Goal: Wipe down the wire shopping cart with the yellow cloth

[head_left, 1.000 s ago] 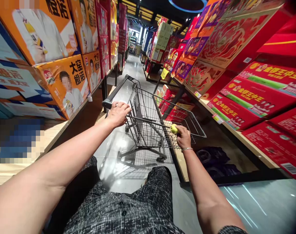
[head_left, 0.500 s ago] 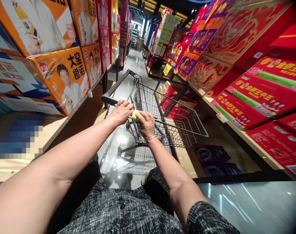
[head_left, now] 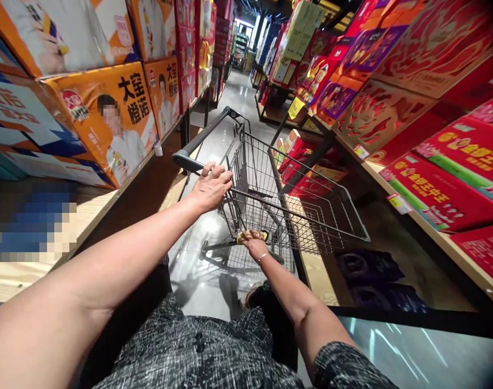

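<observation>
- Foreground: wearer's shirt point(head_left: 198, 351), dk. w/ white flecks; thin bracelet point(head_left: 262, 257) on R wrist.
- R hand point(head_left: 255, 244): low, at near underside of cart; fingers closed round yellow wad point(head_left: 240, 237), which shows on both sides of knuckles. Contact betw. wad & cart: can't tell.
- L hand point(head_left: 211, 186): above & left of R hand, apart from it; palm down, fingers part-bent over cart frame nr. near end of handlebar point(head_left: 208, 135). Thumb & underside hidden, so tightness of grip can't be told.
- Shopping cart point(head_left: 295, 213): dk. wire basket, upright on wheels; handlebar to left, basket extending right twd. shelving.
- Left side: pale wooden shelf point(head_left: 31, 273) w/ stacked orange cartons point(head_left: 100, 119).
- Right side: wood-edged shelf point(head_left: 461, 260) w/ red boxes point(head_left: 453, 183), yellow lettering; dk. purple packs point(head_left: 372, 270) on level below.
- Mid-distance: yellow tag point(head_left: 295, 108) at right shelf edge.
- Background: pale cartons point(head_left: 303, 32), stacked, right of aisle; glossy floor point(head_left: 246, 81) runs back twd. bright windows point(head_left: 262, 24).
</observation>
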Tool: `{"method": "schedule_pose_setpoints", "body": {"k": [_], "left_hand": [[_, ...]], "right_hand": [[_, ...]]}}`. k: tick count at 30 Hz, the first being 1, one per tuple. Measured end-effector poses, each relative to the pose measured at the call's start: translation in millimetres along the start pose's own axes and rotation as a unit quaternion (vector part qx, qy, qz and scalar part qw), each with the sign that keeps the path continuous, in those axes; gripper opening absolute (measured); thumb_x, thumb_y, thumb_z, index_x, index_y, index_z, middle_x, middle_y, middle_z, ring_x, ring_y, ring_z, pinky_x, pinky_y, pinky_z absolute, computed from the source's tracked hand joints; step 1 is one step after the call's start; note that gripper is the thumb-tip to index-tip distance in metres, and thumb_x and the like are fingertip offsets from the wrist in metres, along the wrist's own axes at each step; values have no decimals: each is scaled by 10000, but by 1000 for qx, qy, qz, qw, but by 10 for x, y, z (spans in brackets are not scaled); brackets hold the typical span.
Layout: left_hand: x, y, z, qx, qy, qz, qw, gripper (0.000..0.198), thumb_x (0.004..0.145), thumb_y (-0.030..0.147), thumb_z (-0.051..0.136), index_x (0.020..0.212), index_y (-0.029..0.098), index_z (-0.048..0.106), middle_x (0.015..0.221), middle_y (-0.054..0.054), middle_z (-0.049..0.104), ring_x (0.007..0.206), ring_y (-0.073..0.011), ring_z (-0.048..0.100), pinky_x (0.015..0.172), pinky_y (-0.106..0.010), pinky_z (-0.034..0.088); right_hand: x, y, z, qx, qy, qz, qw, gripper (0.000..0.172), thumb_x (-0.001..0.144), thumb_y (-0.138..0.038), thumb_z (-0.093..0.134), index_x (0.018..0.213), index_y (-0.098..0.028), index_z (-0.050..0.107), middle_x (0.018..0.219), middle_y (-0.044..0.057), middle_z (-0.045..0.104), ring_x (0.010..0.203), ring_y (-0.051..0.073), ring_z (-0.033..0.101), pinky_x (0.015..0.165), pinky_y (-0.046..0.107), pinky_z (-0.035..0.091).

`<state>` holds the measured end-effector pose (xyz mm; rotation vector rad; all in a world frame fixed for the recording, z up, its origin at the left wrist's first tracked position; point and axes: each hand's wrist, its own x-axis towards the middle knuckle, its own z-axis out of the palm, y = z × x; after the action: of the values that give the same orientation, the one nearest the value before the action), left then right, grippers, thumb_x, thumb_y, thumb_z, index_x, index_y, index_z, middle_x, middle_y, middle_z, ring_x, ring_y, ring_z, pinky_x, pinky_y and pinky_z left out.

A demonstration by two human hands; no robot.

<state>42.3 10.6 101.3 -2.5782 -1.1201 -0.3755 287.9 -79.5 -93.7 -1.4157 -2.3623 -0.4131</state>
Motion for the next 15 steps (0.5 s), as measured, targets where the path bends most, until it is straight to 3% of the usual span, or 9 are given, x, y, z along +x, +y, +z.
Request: {"method": "schedule_pose_setpoints", "body": {"k": [2,5,8,10,12,15], "left_hand": [[50,94,2,10,5,-35,999,233,800,154,594,1018,202,660,1296,-100,592,1310,-322,422,1202,-534,120],[178,307,47,25,23,-74,997,289,814,114,564,1077,176,666,1333,-136,584,1395,-352,359,1195,-585,64],[279,476,137,12,6,-36,999,392,853,95,518,1221,177,627,1399,-132,559,1431,-316,345,1201,-548,107],[292,508,215,-8,-23,11,1000,485,850,121,535,1331,170,566,1377,-128,572,1362,-295,432,1182,-489,202],[268,487,292,-28,-35,45,998,572,836,159,558,1405,158,502,1339,-123,585,1238,-285,520,1136,-442,284],[227,443,373,-43,-24,44,998,576,829,226,570,1393,134,499,1314,-135,576,1140,-301,539,1099,-440,313]], "right_hand": [[91,75,-128,-7,2,-22,1000,280,932,-224,655,1146,-400,691,1210,-29,684,1130,219,582,933,400,480],[279,251,-365,-41,90,-5,995,393,948,-245,631,1259,-485,647,1288,-37,652,1231,251,480,1042,465,355],[348,436,-443,-78,174,38,981,385,929,-254,651,1236,-486,669,1275,-4,637,1266,257,411,1083,476,277],[238,514,-329,-73,145,65,985,328,935,-237,628,1171,-451,708,1229,14,641,1238,249,410,1062,466,268],[5,538,-120,-41,67,102,992,282,955,-226,572,1091,-409,739,1189,19,647,1195,244,413,1021,452,271],[-429,506,191,9,-37,151,988,285,961,-205,499,963,-328,756,1087,45,651,1094,242,433,924,421,304]]}}
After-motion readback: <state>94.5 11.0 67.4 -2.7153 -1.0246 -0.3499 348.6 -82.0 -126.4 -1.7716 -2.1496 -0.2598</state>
